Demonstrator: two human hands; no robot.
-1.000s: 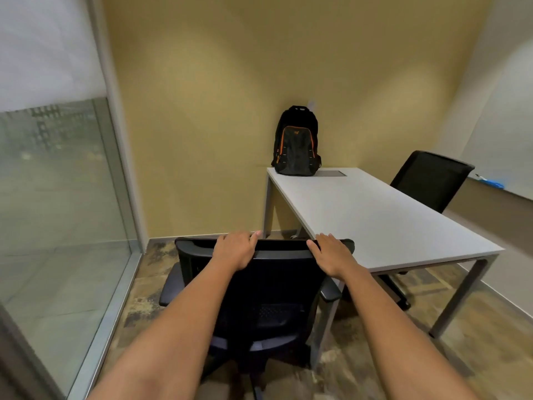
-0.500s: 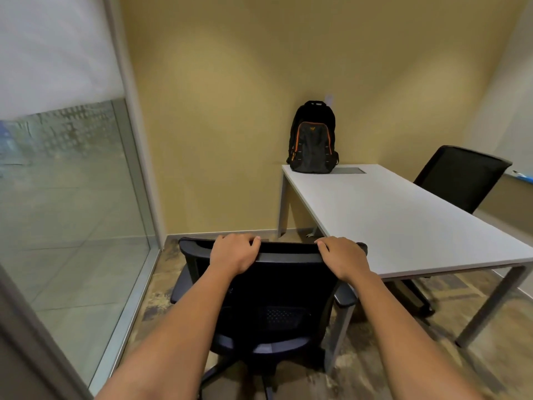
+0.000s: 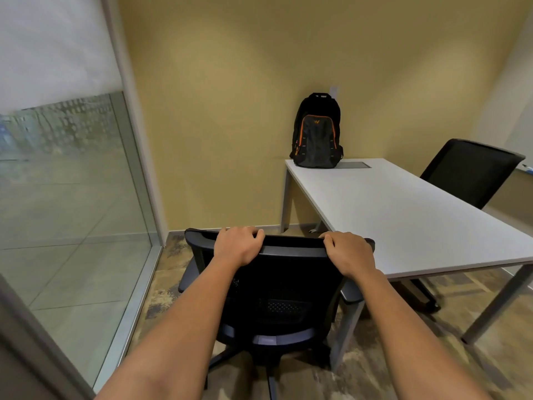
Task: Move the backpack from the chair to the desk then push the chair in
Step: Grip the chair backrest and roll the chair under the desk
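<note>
A black backpack (image 3: 316, 134) with orange trim stands upright on the far left corner of the white desk (image 3: 403, 215), against the yellow wall. A black mesh office chair (image 3: 277, 290) stands in front of me, at the desk's near left corner, with its seat empty. My left hand (image 3: 238, 244) grips the top edge of the backrest on the left. My right hand (image 3: 347, 251) grips the same edge on the right. The chair's right armrest sits at the desk's near leg.
A second black chair (image 3: 467, 171) stands behind the desk on the right. A glass wall (image 3: 66, 197) with a metal frame runs along the left. The near desk leg (image 3: 349, 327) is right of the chair. A grey cable hatch (image 3: 354, 165) lies beside the backpack.
The view has shifted left and closer, so desk and backpack sit further right in the frame. Both hands keep the same grip on the chair's backrest.
</note>
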